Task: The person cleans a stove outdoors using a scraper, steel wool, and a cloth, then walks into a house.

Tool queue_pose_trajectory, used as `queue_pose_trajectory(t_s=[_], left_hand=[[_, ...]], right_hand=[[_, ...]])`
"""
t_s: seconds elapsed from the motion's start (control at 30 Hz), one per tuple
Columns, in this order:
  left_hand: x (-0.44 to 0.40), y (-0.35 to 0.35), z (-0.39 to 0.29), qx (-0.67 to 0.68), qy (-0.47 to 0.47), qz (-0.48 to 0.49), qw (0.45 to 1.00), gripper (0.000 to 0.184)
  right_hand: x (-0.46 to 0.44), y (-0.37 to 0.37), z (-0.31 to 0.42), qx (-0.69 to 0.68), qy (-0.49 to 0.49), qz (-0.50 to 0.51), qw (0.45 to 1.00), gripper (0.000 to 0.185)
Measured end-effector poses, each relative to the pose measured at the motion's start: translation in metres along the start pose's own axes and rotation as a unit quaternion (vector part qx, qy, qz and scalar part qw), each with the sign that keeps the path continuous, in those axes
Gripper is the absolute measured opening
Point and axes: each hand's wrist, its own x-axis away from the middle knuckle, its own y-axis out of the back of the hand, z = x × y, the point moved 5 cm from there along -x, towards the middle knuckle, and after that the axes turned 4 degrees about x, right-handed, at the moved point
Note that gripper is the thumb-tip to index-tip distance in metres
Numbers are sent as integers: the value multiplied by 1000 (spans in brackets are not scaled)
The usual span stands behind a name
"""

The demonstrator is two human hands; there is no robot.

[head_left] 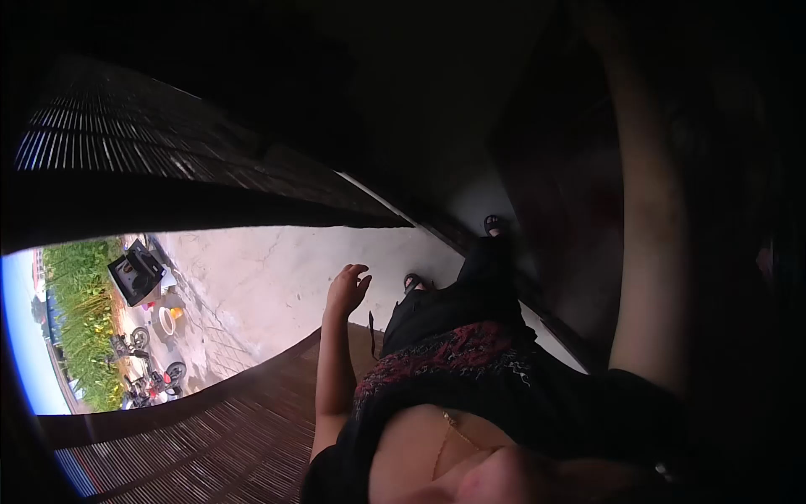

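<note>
My left hand (347, 290) hangs over the pale concrete floor (277, 260) with its fingers loosely bent and apart, holding nothing. It is nearest to the open doorway and the brown slatted door leaf (210, 445) below it in the view. My right arm (651, 202) reaches up into a dark interior. My right hand (598, 25) is barely visible at the top, and its fingers and whatever they touch are lost in the dark. One sandalled foot (415, 283) is on the bright floor, the other foot (493, 225) on the shadowed floor inside.
Another slatted door panel (109, 134) stands opposite. A threshold strip (395, 206) crosses the floor between my feet. Outside are a black box-like object (137, 273), a white basin (167, 320), motorbikes (155, 382) and tall green plants (80, 311). A dark reddish surface (562, 185) rises beside my right arm.
</note>
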Motion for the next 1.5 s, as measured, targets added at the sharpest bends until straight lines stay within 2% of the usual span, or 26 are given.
queue_pose_trajectory(t_s=[0.1, 0.17, 0.23, 0.3, 0.37, 0.47, 0.5, 0.53, 0.57, 0.6, 0.63, 0.7, 0.77, 0.8, 0.83, 0.9, 0.93, 1.0, 1.03, 1.07, 1.1, 1.2, 1.27, 1.37, 1.4, 1.5], left_hand=[[-44, -21, -56, -1, -55, 14, 998, 22], [-77, -37, -82, 14, -35, -2, 999, 25], [-110, -52, -119, 27, -94, 0, 995, 27], [-137, -71, -153, -51, -151, -27, 987, 27], [-152, -90, -177, -12, -132, -16, 991, 28], [-165, -89, -218, 38, -157, -21, 987, 31], [-165, -87, -225, 54, -102, -7, 993, 29], [-161, -91, -224, 42, -83, -17, 995, 27], [-159, -93, -219, 28, -67, -28, 997, 26], [-154, -93, -217, 12, -33, -42, 998, 26], [-133, -81, -209, -25, -48, -68, 996, 27], [-104, -72, -195, -66, 69, 8, 995, 33], [-107, -72, -200, -46, 128, 36, 990, 33], [-107, -80, -182, -43, 95, 0, 995, 33], [-115, -80, -183, -53, 116, 7, 992, 32], [-135, -89, -171, -68, 117, 47, 990, 33], [-153, -99, -163, -49, 147, 82, 985, 32], [-192, -105, -153, -16, 125, 73, 989, 32], [-207, -96, -158, 1, 111, 69, 991, 31], [-223, -83, -161, -65, 106, 89, 988, 30], [-239, -71, -170, -63, 108, 84, 989, 30], [-296, -21, -223, -79, 103, 79, 988, 29], [-345, -12, -233, -106, 88, 93, 986, 28], [-405, -5, -247, -161, 55, 115, 979, 25], [-424, -3, -252, -162, 40, 108, 980, 25], [-468, -5, -256, -107, -22, 96, 989, 24]], right_hand=[[-28, -6, -35, 4, 14, -4, 1000, 34], [-54, -15, -61, 19, 28, -10, 999, 34], [-79, -28, -90, 35, 38, -10, 999, 34], [-100, -41, -116, 52, 50, -5, 997, 34], [-115, -48, -143, 63, 59, 1, 996, 35], [-140, -68, -180, 90, 86, 0, 992, 36], [-148, -83, -196, 103, 103, -15, 989, 36], [-150, -89, -205, 112, 147, -71, 980, 34], [-158, -99, -223, 90, 103, -36, 990, 35], [-157, -76, -226, 64, 58, 0, 996, 36], [-143, -48, -219, 38, 13, 34, 999, 38], [-117, -16, -223, -45, -103, 20, 993, 42], [-121, -17, -241, -6, -138, 85, 987, 46], [-117, -19, -245, -9, -130, 74, 989, 45], [-119, -30, -251, -16, -123, 63, 990, 45], [-122, -30, -265, -26, -109, 16, 994, 45], [-125, -33, -274, -10, -139, 28, 990, 45], [-130, -39, -294, 28, -211, 72, 974, 47], [-131, -36, -297, 33, -167, 45, 984, 48], [-125, -31, -297, 16, -189, 44, 981, 49], [-126, -26, -293, 1, -207, 48, 977, 49], [-139, -34, -314, 79, -224, 47, 970, 52], [-144, -43, -331, 155, -224, 39, 961, 52], [-131, -40, -338, 160, -212, -6, 964, 53], [-129, -38, -335, 136, -255, 23, 957, 54], [-126, -51, -356, 150, -240, 10, 959, 55]])
